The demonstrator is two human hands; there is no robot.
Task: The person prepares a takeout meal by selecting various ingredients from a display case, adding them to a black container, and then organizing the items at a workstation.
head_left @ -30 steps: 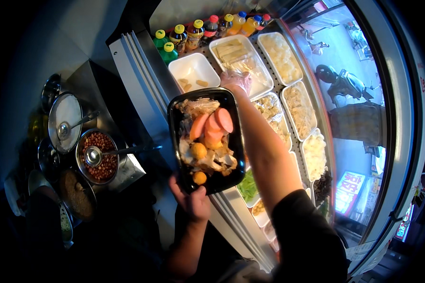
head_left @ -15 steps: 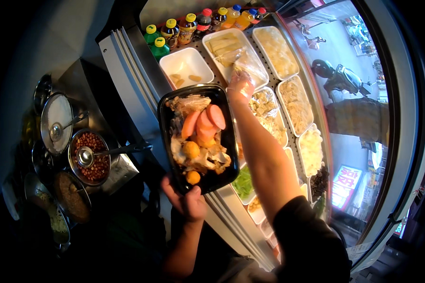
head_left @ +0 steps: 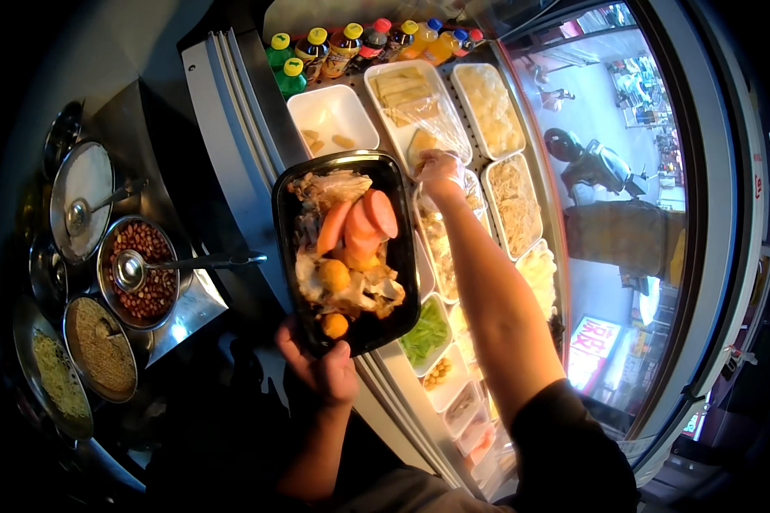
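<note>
My left hand [head_left: 323, 369] grips the near edge of a black plastic tray [head_left: 281, 256], thumb on the rim. In the tray lie pinkish sausage slices [head_left: 362, 224], round orange-yellow balls [head_left: 334, 275] and browned pieces that look like meat on the bone [head_left: 334, 185]. My right hand [head_left: 443, 175], which seems to wear a thin clear glove, reaches over the display case. Its fingers are closed on a flat pale-yellow slice [head_left: 421, 145] at the near end of a white tub [head_left: 392, 128]. More such slices [head_left: 402, 88] lie there, partly under clear plastic film [head_left: 436, 115].
Several bottles [head_left: 342, 50] line the case's far end. A nearly bare white tub [head_left: 342, 111] and tubs of noodles [head_left: 518, 209] and greens [head_left: 425, 335] stand around. At left are metal bowls of peanuts [head_left: 141, 291] and white powder [head_left: 81, 184]. A glass pane [head_left: 607, 282] bounds the right.
My right hand has drawn slightly nearer, and a pale-yellow slice now shows at its fingers. The film lies farther off it. The whole view has shifted a little; my left hand keeps its hold.
</note>
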